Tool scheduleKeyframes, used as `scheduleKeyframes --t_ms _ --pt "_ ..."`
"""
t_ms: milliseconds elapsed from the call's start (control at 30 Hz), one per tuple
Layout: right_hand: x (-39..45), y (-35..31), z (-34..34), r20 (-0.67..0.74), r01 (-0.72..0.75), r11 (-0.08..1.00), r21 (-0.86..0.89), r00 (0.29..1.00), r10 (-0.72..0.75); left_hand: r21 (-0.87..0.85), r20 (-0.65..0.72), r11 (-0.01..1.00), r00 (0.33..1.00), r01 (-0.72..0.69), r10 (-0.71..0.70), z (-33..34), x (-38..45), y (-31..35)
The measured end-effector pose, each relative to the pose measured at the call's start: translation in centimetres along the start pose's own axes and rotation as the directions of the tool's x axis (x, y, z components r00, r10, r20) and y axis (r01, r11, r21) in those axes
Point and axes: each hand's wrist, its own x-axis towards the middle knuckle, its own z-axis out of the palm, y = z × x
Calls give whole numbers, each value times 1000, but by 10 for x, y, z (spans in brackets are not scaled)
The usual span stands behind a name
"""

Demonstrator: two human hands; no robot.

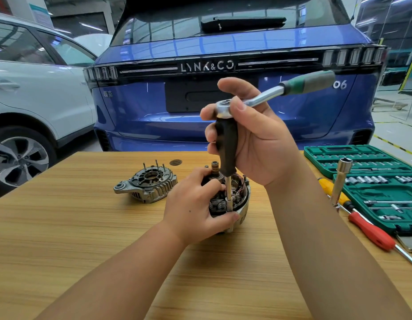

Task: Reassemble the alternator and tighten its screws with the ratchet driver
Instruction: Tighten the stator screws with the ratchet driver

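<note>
Two bare forearms reach in from the bottom edge over the wooden counter (62, 227). The left hand (195, 204) wraps round the alternator body (232, 199), which sits on the counter near its middle; the thumb lies along the lower front rim and the fingers curl over the top beside the shaft, so this grip is closed on the alternator. Copper windings show inside the open housing.

The right hand (251, 135) is raised above it, its grip closed round the black handle of the driver (227, 148). The driver stands nearly upright, and its steel shank runs down to a socket at the front edge of the alternator, just above the left thumb. The head of a ratchet (281, 91) sits on top of the black handle under the right thumb and forefinger, and its green and grey handle sticks out to the upper right, held by nothing else.

The alternator's other cover (146, 183) lies to the left, apart from the body, with long bolts standing up from it. To the right lie an open green socket case (361, 162), a red-handled screwdriver (371, 234), a yellow-handled one (327, 185) and an upright tube socket (342, 181). Beyond the counter stand a blue car (223, 54) and a white car (38, 88).
</note>
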Motion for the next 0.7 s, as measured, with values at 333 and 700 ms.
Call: scheduleKeyframes --t_ms 333,700 --pt "6 4 1 -275 28 998 -48 960 -40 20 -44 1000 999 -17 18 4 -1 -1" --pt "3 20 24 -379 177 830 -529 826 -418 20 -24 1000 999 -24 24 4 -2 -5"
